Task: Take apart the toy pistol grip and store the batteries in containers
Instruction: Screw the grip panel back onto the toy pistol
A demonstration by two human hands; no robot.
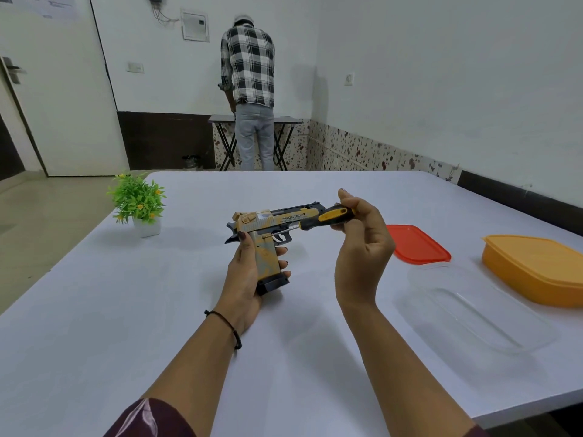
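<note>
Matt plastic toy pistol; glossy black-and-yellow screwdriver handle with metal shaft; clear glossy plastic container; smooth matt bench.

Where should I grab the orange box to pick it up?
Probably by its long sides, under the lid's rim. The orange box sits flat on the table, closed, so come from above with fingers on both sides.

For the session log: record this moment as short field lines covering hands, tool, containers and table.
left hand: wrapped around the toy pistol grip, holding it above the table
right hand: holds screwdriver, tip at the grip's upper side
clear container: open, nothing seen inside
red lid: flat on table
orange container: lidded
batteries: none visible
potted plant: far left
</note>
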